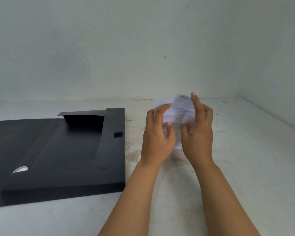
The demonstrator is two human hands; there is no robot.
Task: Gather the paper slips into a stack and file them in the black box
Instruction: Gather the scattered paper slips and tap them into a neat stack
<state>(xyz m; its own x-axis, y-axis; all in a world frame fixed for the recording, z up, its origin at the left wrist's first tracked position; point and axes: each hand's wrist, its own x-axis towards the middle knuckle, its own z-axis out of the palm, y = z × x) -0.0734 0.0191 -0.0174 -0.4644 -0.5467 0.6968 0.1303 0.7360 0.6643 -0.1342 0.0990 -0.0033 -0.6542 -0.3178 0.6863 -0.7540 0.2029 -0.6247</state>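
Note:
A small bundle of white printed paper slips stands upright between both my hands, right of centre over the table. My left hand grips its left edge with fingers curled around it. My right hand clasps the right edge, index finger raised along the side. The lower part of the slips is hidden behind my thumbs. The black box, a flat file case, lies open on the table to the left, its lid spread out leftward and a small flap raised at the back.
The white, stained table runs into a corner with pale walls behind and on the right. The black box fills the left half of the surface. A pale oval finger hole shows in the box's spine.

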